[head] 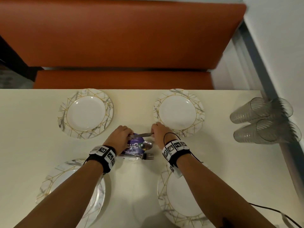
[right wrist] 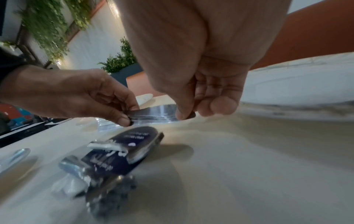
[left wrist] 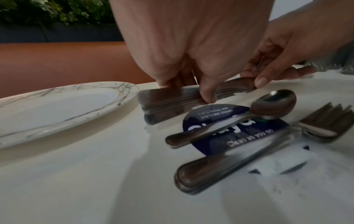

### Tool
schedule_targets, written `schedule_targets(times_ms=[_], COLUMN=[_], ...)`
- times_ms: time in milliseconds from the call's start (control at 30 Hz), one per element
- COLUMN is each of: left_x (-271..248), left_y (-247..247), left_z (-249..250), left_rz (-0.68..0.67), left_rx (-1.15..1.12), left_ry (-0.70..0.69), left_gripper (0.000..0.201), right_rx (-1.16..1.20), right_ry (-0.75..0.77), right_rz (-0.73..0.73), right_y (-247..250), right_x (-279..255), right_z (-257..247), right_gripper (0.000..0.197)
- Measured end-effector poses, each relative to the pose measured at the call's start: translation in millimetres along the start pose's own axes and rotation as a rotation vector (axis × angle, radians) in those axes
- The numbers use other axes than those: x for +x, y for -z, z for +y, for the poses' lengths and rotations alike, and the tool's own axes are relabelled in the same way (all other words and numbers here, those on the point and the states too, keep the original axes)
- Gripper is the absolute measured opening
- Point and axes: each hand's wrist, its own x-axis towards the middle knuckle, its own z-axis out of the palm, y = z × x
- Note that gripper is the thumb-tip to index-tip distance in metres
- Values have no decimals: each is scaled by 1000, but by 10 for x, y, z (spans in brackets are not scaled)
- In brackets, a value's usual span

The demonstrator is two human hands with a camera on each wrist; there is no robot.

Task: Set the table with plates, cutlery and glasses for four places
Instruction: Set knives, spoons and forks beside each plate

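Observation:
Both hands hold a small stack of steel table knives [head: 142, 134] level just above the table's middle. My left hand [head: 126, 134] pinches the handle end [left wrist: 172, 98], and my right hand [head: 155, 131] pinches the blade end [right wrist: 184, 115]. Below the knives a spoon [head: 145, 146] and stacked forks [head: 145, 156] lie across a round purple sticker [head: 134, 149]. Marble-rimmed white plates stand at the far left [head: 63, 112], far right [head: 199, 111], near left [head: 49, 183] and near right [head: 162, 191]. Several clear glasses [head: 263, 119] lie on their sides at the right edge.
The cream table [head: 32, 137] ends at an orange bench [head: 123, 46] on the far side. A white wall and metal rail [head: 271, 89] run along the right behind the glasses. A black cable [head: 271, 211] trails at the near right.

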Motion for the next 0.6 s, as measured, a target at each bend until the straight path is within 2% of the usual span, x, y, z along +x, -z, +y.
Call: schedule_targets(times_ms=[67, 133, 233, 267, 333, 433, 600], left_x=[-37, -104, -238, -290, -403, -626, -1026], left_y=[87, 185, 322, 352, 386, 394, 349], left_z=[-14, -4, 31, 46, 69, 82, 73], left_rz=[52, 141, 265, 299, 318, 319, 312], left_rx=[-71, -161, -365, -441, -612, -814, -913], left_ry=[23, 47, 206, 257, 329, 353, 328], left_gripper=[13, 11, 6, 4, 10, 11, 7], right_rx=[36, 149, 414, 509, 675, 839, 849], right_ry=[43, 65, -15, -50, -90, -62, -37], right_rz=[132, 274, 416, 419, 335, 221, 346], right_y=[34, 92, 194, 203, 187, 87, -172], right_x=[-39, -90, -142, -157, -205, -326, -520], right_z=[-21, -85, -284, -370, -562, -862, -1182], right_gripper=[7, 11, 25, 27, 29, 21, 9])
